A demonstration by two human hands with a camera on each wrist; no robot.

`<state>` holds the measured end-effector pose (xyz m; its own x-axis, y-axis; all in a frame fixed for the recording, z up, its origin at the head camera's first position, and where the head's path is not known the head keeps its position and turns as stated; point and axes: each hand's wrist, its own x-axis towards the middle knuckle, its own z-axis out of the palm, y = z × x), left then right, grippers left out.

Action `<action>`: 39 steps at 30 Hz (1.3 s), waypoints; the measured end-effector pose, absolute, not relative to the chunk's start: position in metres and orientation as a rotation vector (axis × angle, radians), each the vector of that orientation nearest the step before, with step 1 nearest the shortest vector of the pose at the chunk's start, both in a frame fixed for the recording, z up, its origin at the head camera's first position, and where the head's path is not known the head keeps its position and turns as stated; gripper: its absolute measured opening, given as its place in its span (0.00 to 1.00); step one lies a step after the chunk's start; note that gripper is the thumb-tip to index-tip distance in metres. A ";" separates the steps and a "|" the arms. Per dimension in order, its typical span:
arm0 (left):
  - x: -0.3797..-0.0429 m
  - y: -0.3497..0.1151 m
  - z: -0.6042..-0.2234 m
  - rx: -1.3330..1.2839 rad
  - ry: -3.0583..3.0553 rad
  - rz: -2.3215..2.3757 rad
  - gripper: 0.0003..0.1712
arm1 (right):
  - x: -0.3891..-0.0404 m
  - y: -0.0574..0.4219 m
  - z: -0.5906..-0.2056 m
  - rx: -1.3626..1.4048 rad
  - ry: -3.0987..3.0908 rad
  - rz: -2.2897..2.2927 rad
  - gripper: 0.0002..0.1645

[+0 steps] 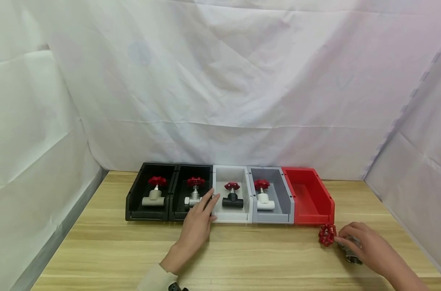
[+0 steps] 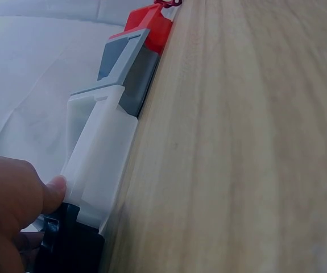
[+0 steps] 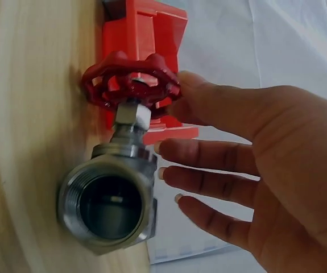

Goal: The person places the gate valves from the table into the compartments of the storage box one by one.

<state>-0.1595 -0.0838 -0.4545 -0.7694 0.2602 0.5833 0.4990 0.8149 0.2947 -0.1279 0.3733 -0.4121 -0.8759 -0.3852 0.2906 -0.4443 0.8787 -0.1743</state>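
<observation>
My left hand (image 1: 196,226) rests at the wall between a black bin (image 1: 173,214) and the white bin (image 1: 219,216), fingers stretched over it. In the left wrist view its thumb (image 2: 54,192) touches the white bin's rim. Close by are a metal valve (image 1: 195,197) in the black bin and a black-bodied valve (image 1: 232,200) in the white one. At the right, my right hand (image 1: 369,246) pinches the red handwheel (image 1: 327,235) of another metal valve (image 3: 109,199) at its rim, between thumb and forefinger. Its other fingers extend beside the valve's threaded body.
The bins stand in a row along the white curtain (image 1: 220,101). A beige valve (image 1: 155,198) lies in the leftmost black bin (image 1: 131,212), a white valve (image 1: 265,202) in the grey bin (image 1: 284,210). The red bin (image 1: 309,198) ends the row, on the wooden table (image 1: 264,258).
</observation>
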 end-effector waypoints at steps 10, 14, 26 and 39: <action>-0.159 -0.084 -0.453 -0.566 -2.476 -0.610 0.38 | -0.124 0.378 -0.428 0.675 -2.734 0.316 0.14; -0.159 -0.084 -0.454 -0.556 -2.476 -0.604 0.38 | -0.124 0.373 -0.428 0.661 -2.763 0.318 0.11; -0.159 -0.084 -0.454 -0.566 -2.459 -0.602 0.38 | -0.120 0.369 -0.428 0.651 -2.857 0.301 0.07; -0.160 -0.083 -0.455 -0.553 -2.488 -0.600 0.38 | -0.113 0.349 -0.427 0.461 -3.177 0.519 0.25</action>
